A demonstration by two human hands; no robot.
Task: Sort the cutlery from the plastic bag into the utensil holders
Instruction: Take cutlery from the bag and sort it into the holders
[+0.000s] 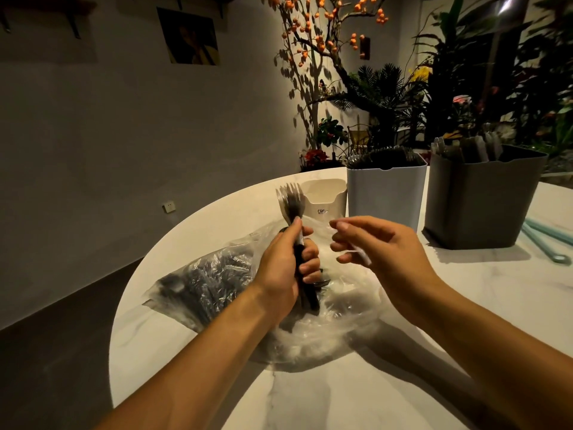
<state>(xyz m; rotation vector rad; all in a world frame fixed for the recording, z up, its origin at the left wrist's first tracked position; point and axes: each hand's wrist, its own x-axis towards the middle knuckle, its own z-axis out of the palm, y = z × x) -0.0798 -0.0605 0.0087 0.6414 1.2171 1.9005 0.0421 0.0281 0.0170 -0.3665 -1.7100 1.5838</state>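
Forks (pixel 290 200) stand bunched in my left hand (pixel 283 271), clenched around their dark handles above the plastic bag (pixel 310 336); my right hand (pixel 376 248) hovers beside them, fingers loosely spread, grasping nothing.

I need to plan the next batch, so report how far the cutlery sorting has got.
Done: the light grey holder and dark grey holder already hold cutlery. In hand: the left hand grips a bundle of forks; the right hand is open. Left: dark cutlery remains in the plastic bag.

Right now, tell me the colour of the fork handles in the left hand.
Black handles with silvery tines, gripped by the left hand; the head view shows it.
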